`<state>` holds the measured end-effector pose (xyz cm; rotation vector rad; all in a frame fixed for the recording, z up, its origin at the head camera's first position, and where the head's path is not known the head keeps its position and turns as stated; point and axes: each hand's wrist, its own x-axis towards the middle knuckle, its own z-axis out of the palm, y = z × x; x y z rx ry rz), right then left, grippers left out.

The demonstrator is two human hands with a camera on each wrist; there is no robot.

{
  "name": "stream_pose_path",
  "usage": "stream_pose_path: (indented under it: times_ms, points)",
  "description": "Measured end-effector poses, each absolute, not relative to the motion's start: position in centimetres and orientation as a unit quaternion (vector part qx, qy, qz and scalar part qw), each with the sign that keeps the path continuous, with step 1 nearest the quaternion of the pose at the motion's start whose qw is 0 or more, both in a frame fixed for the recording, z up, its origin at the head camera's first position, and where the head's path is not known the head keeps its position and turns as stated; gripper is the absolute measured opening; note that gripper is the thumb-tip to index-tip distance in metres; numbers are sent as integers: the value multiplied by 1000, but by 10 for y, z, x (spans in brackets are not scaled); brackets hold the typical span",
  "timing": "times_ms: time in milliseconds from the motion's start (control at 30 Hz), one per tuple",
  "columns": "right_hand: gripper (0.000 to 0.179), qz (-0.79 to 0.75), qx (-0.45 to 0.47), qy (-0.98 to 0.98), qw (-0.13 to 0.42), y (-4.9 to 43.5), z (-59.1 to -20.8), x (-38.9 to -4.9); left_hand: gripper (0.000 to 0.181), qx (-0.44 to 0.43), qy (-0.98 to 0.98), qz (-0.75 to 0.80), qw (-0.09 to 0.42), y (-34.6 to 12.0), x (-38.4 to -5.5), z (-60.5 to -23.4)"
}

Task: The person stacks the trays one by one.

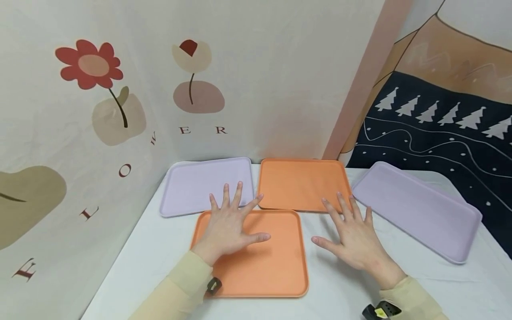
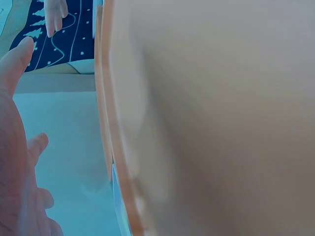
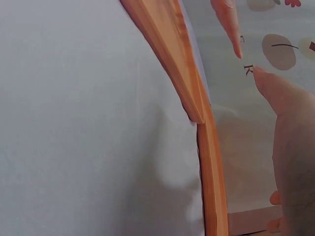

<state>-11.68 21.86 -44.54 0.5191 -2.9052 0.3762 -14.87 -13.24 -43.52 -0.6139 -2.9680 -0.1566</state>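
Only the head view shows the left purple tray [image 1: 196, 189] and right purple tray [image 1: 420, 209] whole; the left wrist view shows the left hand [image 1: 230, 226] clear above the near orange tray [image 1: 276, 262]. It and the right hand [image 1: 356, 238] have fingers spread, gripping nothing. That tray's long axis runs left-right, in front of the far orange tray [image 1: 296, 182] along the table's [image 1: 332, 289] back edge; the right purple one slants beside the right edge. The wall cloth [image 1: 272, 66] reads "FLOWER".

Holds left hand [image 1: 229, 229] palm down above the table [image 1: 332, 284], nearer its left edge, with fingers [image 1: 226, 195] spread. Holds right hand [image 1: 355, 239] likewise, nearer the right edge, with both forearms [image 1: 174, 289] slanting inward.
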Motion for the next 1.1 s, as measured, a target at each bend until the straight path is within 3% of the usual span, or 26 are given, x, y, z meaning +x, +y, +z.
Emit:
stream_pose_path:
  times_ms: [1100]
  points:
    - [100,234,155,-958,49,211,-435,-107,103,-153,-977,-142,47,-167,-139,-423]
